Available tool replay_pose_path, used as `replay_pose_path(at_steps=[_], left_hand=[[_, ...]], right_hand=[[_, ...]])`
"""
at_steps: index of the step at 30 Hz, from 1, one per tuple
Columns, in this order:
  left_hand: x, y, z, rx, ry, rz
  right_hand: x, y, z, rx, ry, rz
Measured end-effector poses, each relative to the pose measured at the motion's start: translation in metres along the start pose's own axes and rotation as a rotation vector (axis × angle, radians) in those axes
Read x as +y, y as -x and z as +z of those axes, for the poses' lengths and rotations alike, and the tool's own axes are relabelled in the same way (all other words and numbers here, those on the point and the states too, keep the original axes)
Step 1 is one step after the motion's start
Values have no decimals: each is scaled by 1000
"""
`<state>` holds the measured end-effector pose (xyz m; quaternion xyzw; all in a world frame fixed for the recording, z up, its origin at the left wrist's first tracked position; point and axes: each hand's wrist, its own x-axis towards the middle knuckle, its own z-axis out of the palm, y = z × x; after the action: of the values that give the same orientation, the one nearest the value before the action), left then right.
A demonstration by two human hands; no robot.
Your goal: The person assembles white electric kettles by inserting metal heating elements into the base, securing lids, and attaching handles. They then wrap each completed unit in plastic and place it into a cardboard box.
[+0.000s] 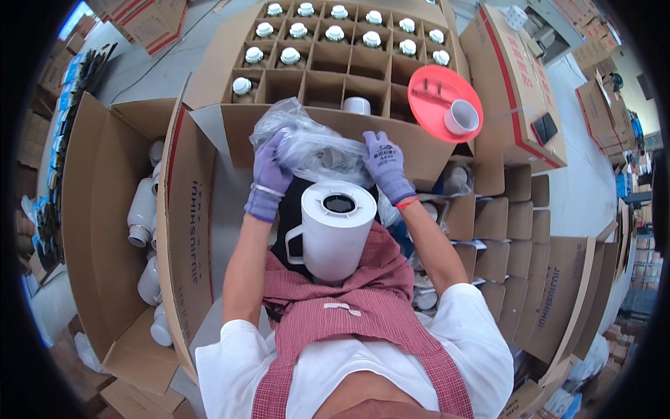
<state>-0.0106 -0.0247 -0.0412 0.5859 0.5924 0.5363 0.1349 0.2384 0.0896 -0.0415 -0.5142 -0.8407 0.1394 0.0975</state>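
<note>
While forearms (244, 262) extend forward, hands (271, 170) hold clear plastic bag (317, 150)

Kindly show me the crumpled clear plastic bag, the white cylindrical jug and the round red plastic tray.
Crumpled clear plastic bag (324, 155): head view, on its bunched middle.
White cylindrical jug (338, 244): head view, on its side wall.
Round red plastic tray (457, 84): head view, on its bare surface.

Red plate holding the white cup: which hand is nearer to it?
Right. In the picture, the right hand is just below and left of the red plate; the left hand is farther left, at the plastic bag.
</note>
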Motion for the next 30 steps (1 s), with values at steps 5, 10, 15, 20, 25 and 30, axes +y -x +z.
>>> replay_pose_path(at_steps=[5,10,15,20,25,30], left_hand=[[25,80,-44,-111,64,-184],[79,141,-60,-35,324,-437],[72,162,-29,-128,154,-255],[112,121,-8,8,656,-752],[113,102,33,-326,270,-226],[217,118,104,-574,407,-222]], right_hand=[[12,72,29,310,-914,204],[-29,206,-14,427,-467,-647],[-1,259,10,28,-357,-696],[-5,283,-11,114,-649,-312],[-47,281,-34,610,-806,-15],[13,331,-95,934,-728,449]])
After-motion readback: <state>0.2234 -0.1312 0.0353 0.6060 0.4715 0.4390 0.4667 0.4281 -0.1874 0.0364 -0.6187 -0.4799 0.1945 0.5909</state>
